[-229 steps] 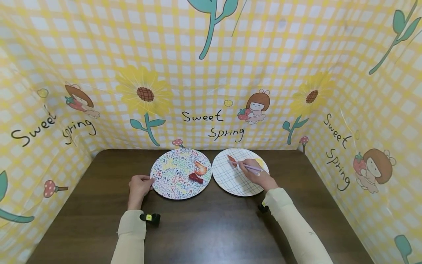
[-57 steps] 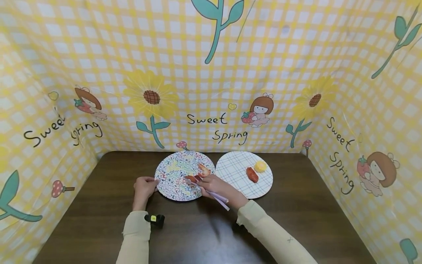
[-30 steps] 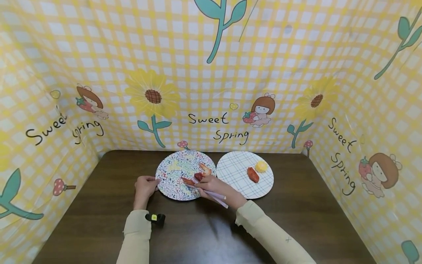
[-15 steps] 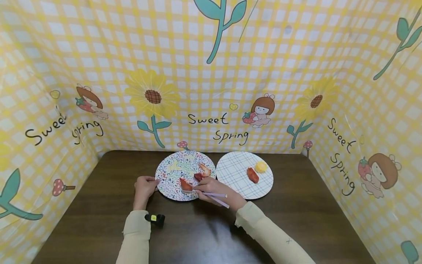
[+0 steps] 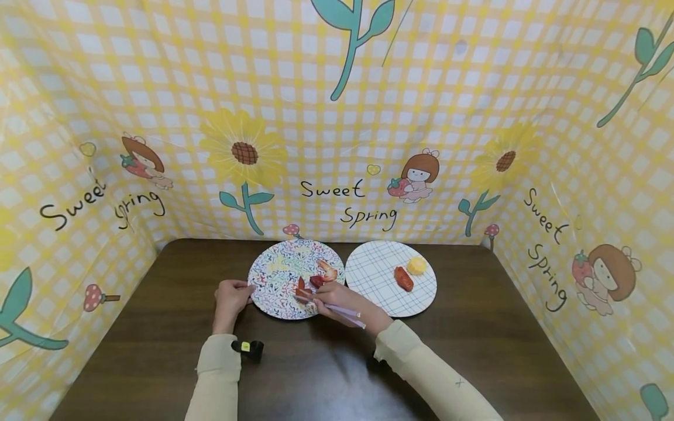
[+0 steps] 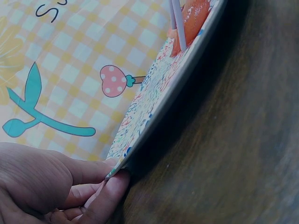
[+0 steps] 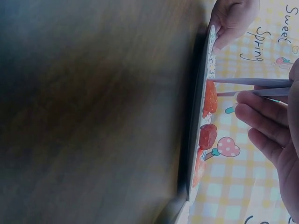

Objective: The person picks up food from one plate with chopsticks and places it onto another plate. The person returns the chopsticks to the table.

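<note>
In the head view, my left hand [image 5: 231, 297] holds the rim of the speckled plate [image 5: 268, 298]. Its thumb and fingers [image 6: 114, 184] pinch the edge in the left wrist view. My right hand [image 5: 342, 301] grips a pair of lilac chopsticks [image 5: 344, 313] over the same plate. Their tips are at an orange-red food piece, like a chicken wing [image 5: 301, 285], standing out clearly in the right wrist view as an orange lump [image 7: 211, 99]; whether they squeeze it I cannot tell. Beside it lie a dark red chunk [image 5: 317, 281] and a shrimp [image 5: 329, 270].
Right of the speckled plate, edges nearly touching, stands a white plate with blue grid lines [image 5: 368, 280]. It bears another reddish wing-like piece [image 5: 403, 279] and a yellow round piece [image 5: 418, 266]. A checked cloth [image 5: 326, 146] surrounds the back and sides of the dark wooden table [image 5: 295, 374].
My right hand and chopsticks have moved left from the grid plate to the speckled one, where an orange-red piece now lies. Lately that piece has turned and shifted slightly. My left hand keeps the rim.
</note>
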The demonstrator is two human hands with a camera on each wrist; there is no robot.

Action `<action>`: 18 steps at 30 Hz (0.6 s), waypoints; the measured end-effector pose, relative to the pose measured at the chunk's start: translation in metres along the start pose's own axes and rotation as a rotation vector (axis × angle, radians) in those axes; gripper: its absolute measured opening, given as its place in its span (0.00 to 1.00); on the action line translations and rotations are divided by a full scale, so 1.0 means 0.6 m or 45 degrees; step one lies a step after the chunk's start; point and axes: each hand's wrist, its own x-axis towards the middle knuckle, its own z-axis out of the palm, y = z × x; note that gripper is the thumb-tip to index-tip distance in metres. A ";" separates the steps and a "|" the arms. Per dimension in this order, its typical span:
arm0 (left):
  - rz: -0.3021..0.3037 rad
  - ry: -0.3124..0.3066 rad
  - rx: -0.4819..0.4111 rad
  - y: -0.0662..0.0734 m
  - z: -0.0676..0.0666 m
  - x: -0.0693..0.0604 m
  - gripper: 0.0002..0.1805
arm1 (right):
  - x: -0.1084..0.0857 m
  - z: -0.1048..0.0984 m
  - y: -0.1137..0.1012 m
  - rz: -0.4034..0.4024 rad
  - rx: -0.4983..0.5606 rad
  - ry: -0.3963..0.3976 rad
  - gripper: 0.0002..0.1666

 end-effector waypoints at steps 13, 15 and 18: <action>-0.005 0.004 -0.006 0.005 0.000 -0.002 0.19 | -0.035 -0.059 -0.005 0.248 0.222 0.073 0.11; 0.007 0.008 -0.006 0.004 -0.001 -0.002 0.19 | -0.047 -0.070 0.000 0.277 0.240 0.120 0.11; 0.010 -0.008 0.006 0.004 -0.002 -0.002 0.20 | -0.066 -0.086 0.009 0.315 0.240 0.172 0.12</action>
